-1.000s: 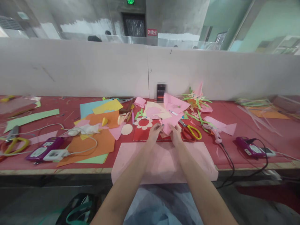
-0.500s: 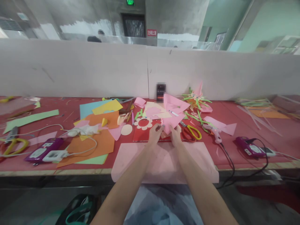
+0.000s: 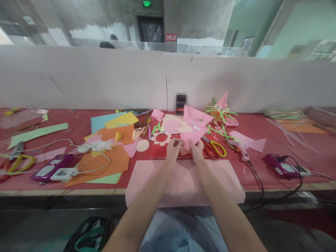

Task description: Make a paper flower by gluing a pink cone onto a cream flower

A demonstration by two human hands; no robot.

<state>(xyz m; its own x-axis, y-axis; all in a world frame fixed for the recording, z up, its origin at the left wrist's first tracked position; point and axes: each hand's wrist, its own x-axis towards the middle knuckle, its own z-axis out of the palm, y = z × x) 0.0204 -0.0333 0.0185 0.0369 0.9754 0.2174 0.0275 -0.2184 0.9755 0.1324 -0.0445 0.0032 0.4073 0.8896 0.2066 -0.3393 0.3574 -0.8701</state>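
My left hand (image 3: 172, 150) and my right hand (image 3: 196, 151) are close together at the middle of the red table, both pinching a small folded piece of pink paper (image 3: 191, 137) held just above a red card (image 3: 158, 151). The fingers of both hands are curled onto the paper's lower edge. A large pink sheet (image 3: 183, 182) lies under my forearms and hangs over the table's front edge. A white and red paper flower (image 3: 160, 138) lies just left of my left hand.
Scissors with yellow and red handles (image 3: 215, 147) lie right of my hands, with a glue gun (image 3: 243, 150) beyond. Orange, blue, yellow and green sheets (image 3: 110, 159) cover the left side. Purple devices (image 3: 49, 168) with cables sit at both sides. A white partition (image 3: 105, 80) backs the table.
My hands have barely shifted, working the pink paper a little between the fingers. The view has drifted slightly.
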